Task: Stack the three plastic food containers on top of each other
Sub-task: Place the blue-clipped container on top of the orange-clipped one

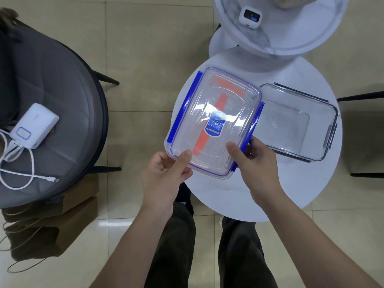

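Head view: my left hand (164, 173) and right hand (252, 161) grip the blue-clipped box (214, 121) tight. Next I set it on the clear box (299, 121) by the bench's (259, 200) right edge.

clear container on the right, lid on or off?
Off. The clear container on the white table shows an open rim and bare, empty bottom, with no lid over it.

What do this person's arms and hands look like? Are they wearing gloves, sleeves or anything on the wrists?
Both arms are bare from the bottom of the picture up to the hands; no sleeve shows. The left hand and the right hand wear no gloves, and no watch, bracelet or ring can be seen. The fingers are uncovered, with short nails. Below the arms, dark trousers are visible.
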